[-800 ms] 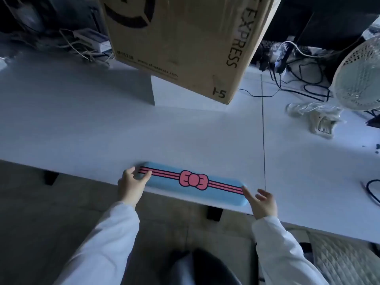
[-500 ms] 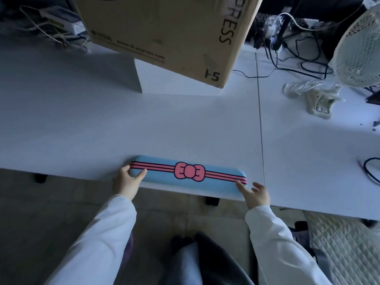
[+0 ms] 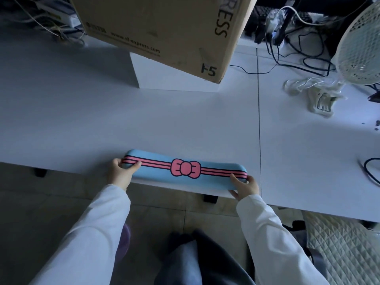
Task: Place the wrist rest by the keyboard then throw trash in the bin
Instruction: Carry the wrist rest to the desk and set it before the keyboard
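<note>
From the head camera, the wrist rest (image 3: 186, 170) lies flat at the near edge of the white bench (image 3: 185, 120), long way across, and it is blue with pink stripes and a pink bow in the middle. The left hand (image 3: 121, 174) is closed on its left end, thumb on top and the other fingers curled at the end and near side. The right hand (image 3: 245, 187) is closed on its right end the same way, thumb on top and fingers going under the near edge. The rest looks soft and puffy, like a cushion, so it is likely light and may bend or sag in the middle if it is held by one end only. Holding both ends looks like the safe way to carry it. Its cover looks smooth, so a firm pinch should stop it from sliding out. It does not look like a thing that breaks. A big brown box (image 3: 164, 33) stands farther back on the bench, and a white fan (image 3: 362, 48) and crumpled clear plastic (image 3: 304, 85) sit far to the right. No keyboard can be clearly made out, and no bin is in view.
</note>
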